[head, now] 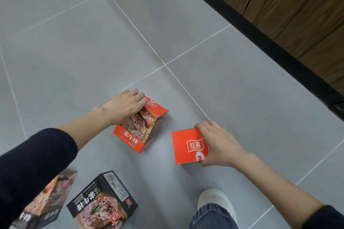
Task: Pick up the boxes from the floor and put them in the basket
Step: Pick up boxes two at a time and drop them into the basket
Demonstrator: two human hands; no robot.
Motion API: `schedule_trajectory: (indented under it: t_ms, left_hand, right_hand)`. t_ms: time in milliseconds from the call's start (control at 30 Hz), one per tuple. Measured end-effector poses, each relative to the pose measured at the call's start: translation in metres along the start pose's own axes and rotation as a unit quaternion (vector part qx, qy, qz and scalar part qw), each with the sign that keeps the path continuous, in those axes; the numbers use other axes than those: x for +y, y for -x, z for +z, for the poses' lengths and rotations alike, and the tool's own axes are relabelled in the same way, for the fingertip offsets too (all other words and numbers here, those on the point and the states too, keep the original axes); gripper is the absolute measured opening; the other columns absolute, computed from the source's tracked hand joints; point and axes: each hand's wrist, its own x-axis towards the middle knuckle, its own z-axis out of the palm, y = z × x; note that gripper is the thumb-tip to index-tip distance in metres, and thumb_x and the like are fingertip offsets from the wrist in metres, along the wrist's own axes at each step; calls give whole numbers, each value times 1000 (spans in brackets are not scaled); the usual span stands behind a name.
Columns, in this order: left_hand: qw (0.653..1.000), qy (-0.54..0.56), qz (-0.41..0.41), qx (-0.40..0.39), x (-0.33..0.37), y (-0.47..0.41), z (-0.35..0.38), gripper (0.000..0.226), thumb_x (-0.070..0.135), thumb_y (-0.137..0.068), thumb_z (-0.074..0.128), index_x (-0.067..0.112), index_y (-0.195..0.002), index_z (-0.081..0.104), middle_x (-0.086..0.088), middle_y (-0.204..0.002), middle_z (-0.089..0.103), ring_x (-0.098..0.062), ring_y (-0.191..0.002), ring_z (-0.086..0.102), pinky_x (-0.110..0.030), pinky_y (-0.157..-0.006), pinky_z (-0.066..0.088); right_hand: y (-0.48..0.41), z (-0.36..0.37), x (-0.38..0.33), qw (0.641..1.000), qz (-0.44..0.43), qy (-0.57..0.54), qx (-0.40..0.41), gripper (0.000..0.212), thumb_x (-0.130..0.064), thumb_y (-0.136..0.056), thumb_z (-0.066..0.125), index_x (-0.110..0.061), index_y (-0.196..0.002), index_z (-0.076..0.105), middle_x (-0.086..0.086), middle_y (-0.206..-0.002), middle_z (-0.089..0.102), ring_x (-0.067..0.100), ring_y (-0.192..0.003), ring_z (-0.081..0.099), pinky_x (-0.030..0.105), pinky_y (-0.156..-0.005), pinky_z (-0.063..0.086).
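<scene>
The left hand, in the centre of the frame, is laid over the upper edge of an orange steak box; the fingers curl over its top corner and grasp it. This box is orange-red with a photograph of grilled meat on its face and white Chinese characters along its lower edge. It stands tilted, one lower corner toward the floor; whether it touches the floor cannot be told.

The right hand, right of centre, is clamped on the right side of a plain orange box, thumb at the lower edge and fingers wrapped over the upper edge. The visible face is flat orange-red with a white banner logo reading "HONGPAI" and a small round mark near the thumb. The two orange boxes are near each other but apart.

In the lower centre of the frame a black steak box lies on the floor, with a meat photograph, white characters and a pale label panel on its end. At the lower left a second black box, blurred, sits partly behind the dark left sleeve.

A white shoe and a denim trouser leg appear at the bottom, right of centre. The floor is grey tile with pale grout lines. A black skirting strip and wood-grain cabinet fronts fill the upper right corner.
</scene>
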Motion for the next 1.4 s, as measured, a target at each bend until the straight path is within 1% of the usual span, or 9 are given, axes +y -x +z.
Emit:
schedule_trajectory:
  t_ms: [67, 167, 267, 333, 400, 567, 933, 1167, 1400]
  left_hand:
    - [997, 50, -26, 55, 3, 25, 9, 79, 51, -18, 87, 10, -76, 52, -6, -74, 56, -23, -62, 55, -29, -54, 43]
    - [990, 122, -55, 44, 9, 52, 21, 85, 52, -27, 88, 11, -88, 44, -7, -81, 56, -25, -68, 57, -29, -57, 47]
    - [981, 173, -78, 31, 12, 57, 32, 110, 53, -38, 84, 9, -128, 39, -11, -116, 56, -29, -104, 58, -33, -85, 51]
    - [980, 190, -57, 7, 12, 50, 33, 122, 51, -46, 82, 8, -145, 25, -12, -145, 38, -26, -132, 40, -34, -108, 35]
    - [977, 197, -43, -63, 11, 44, 28, 120, 52, -56, 77, 11, -148, 12, -5, -154, 21, -19, -142, 22, -32, -116, 18]
    - [971, 217, -48, -92, 6, 33, 26, 103, 53, -53, 80, 16, -135, 32, 0, -130, 46, -19, -121, 43, -25, -102, 32]
    - [919, 343, -169, -95, -6, 85, -16, 101, 61, -49, 81, 14, -129, 40, -3, -118, 54, -22, -109, 50, -35, -91, 45]
    - [853, 438, -259, -115, -34, 196, -128, 109, 59, -54, 81, 10, -139, 33, -5, -129, 52, -23, -116, 51, -34, -97, 44]
    - [775, 491, -382, -111, -64, 378, -281, 88, 64, -42, 79, 19, -114, 52, 0, -108, 64, -21, -95, 60, -36, -83, 50]
  right_hand:
    - [-1, 0, -1, 1000, 10, -9, 0, 76, -45, -58, 72, -20, -122, 39, -6, -113, 48, 16, -105, 42, 29, -75, 43]
    - [-3, 1, -2, 1000, 25, -12, -3, 78, -46, -55, 73, -22, -121, 38, -8, -111, 47, 15, -104, 42, 27, -70, 41]
    - [-6, -3, -3, 999, 33, -28, -11, 83, -57, -48, 66, -23, -118, 39, -10, -107, 46, 15, -103, 42, 27, -73, 42]
    - [-9, -7, -2, 999, 32, -37, -13, 84, -61, -45, 64, -24, -116, 39, -11, -102, 45, 15, -101, 43, 28, -76, 44]
    - [-12, -9, -2, 998, 37, -38, -18, 78, -50, -50, 73, -24, -115, 39, -11, -102, 46, 15, -101, 43, 29, -77, 45]
    - [-20, -13, 1, 998, 42, -44, -27, 80, -43, -51, 79, -23, -118, 39, -12, -99, 42, 14, -99, 43, 28, -77, 43]
    - [-13, -71, -22, 986, 94, -108, -90, 74, -45, -49, 84, -22, -109, 47, -4, -100, 56, 17, -90, 55, 28, -72, 46]
    - [25, -194, -103, 975, 81, -162, -130, 70, -47, -55, 84, -24, -111, 48, -6, -99, 59, 13, -87, 57, 22, -63, 44]
    - [83, -360, -242, 982, -16, -126, -142, 68, -45, -54, 85, -22, -109, 50, -5, -98, 61, 9, -83, 58, 21, -61, 46]
